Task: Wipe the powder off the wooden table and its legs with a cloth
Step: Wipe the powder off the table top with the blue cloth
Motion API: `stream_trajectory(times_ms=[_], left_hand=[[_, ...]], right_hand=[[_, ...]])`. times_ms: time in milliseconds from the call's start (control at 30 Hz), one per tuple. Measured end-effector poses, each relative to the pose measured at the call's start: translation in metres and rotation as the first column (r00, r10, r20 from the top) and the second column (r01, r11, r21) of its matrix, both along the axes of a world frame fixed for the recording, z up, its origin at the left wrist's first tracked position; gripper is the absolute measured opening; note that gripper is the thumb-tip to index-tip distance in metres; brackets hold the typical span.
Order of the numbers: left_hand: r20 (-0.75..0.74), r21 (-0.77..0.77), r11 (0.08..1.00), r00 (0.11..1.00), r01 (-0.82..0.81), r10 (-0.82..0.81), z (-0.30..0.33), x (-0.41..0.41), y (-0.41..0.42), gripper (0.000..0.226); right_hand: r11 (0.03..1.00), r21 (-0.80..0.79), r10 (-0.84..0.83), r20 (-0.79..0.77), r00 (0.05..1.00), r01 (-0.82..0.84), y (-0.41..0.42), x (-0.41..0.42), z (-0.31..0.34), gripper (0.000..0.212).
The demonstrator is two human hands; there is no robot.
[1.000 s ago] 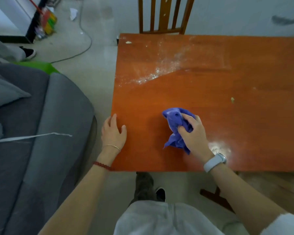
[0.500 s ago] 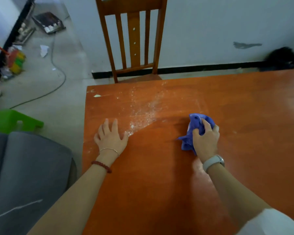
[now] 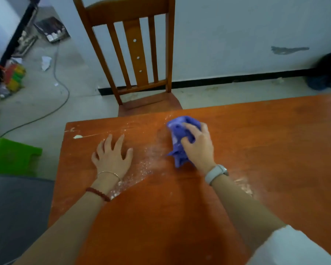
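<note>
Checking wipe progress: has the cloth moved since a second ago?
Yes. The cloth, gripped by the right hand, went from the table's near edge to its far edge by the chair.

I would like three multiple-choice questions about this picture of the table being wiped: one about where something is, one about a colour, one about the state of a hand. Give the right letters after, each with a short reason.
1. Where does most of the remaining powder lie?
A. between the two hands
B. on the chair seat
C. on the floor

2. What colour is the cloth?
A. green
B. blue-purple
C. white

3. What is the left hand doing?
A. gripping the cloth
B. lifting the chair
C. resting on the table with fingers spread

Answers:
1 A: the white powder streaks across the wooden table between the left hand and the right hand.
2 B: the cloth bunched under the right hand is blue-purple.
3 C: the left hand holds nothing; its fingers lie spread on the tabletop.
</note>
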State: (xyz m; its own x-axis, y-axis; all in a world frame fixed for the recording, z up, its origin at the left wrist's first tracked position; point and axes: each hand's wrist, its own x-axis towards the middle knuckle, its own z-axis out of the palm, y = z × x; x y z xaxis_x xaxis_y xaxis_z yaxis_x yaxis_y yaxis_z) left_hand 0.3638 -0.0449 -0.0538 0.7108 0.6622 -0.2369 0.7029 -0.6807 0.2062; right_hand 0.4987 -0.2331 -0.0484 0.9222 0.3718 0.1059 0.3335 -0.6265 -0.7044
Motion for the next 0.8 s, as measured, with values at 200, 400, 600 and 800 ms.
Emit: stream_trajectory(times_ms=[200,400,600,800], left_hand=[[0.032,-0.007,0.995,0.994,0.103,-0.103,-0.002,0.08,-0.009,0.053],[-0.039,0.054,0.994,0.995,0.099,-0.097,-0.013,0.114,-0.015,0.047],[0.026,0.093,0.994,0.998,0.062,-0.065,0.003,0.133,-0.02,0.036],[0.031,0.01,0.969,0.968,0.247,-0.248,0.002,0.193,-0.057,0.04]], right_hand=[[0.812,-0.17,-0.562,0.029,0.826,0.558,-0.089,0.131,0.001,0.046],[0.898,-0.275,-0.338,0.072,0.938,0.344,-0.045,0.145,-0.016,0.046],[0.982,0.117,0.159,-0.093,0.983,-0.148,-0.021,0.124,-0.003,0.042],[0.801,-0.172,-0.578,0.028,0.816,0.573,-0.148,0.202,0.01,0.044]])
